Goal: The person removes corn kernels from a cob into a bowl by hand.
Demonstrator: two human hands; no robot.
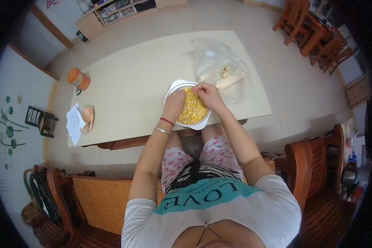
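Note:
A white bowl [201, 125] with side handles holds many yellow corn kernels [193, 111]. My left hand [175, 103] curls over the bowl's left side, its fingers bent in at the kernels. What those fingers hold, if anything, is hidden. From the right, my right hand [209, 96] reaches over the far rim with thumb and fingertips pinched together just above the corn. Anything in that pinch is too small to make out. Beside my right hand lies a clear plastic bag [211, 56], with a bare pale corncob [230, 81] in or on it.
The bowl stands near the front edge of a cream table [132, 78]. An orange-lidded jar [78, 79], papers [74, 124] and a small plastic-wrapped package [87, 119] lie at the left end. A wooden bench [103, 198] is behind me; chairs [293, 22] stand at the far right.

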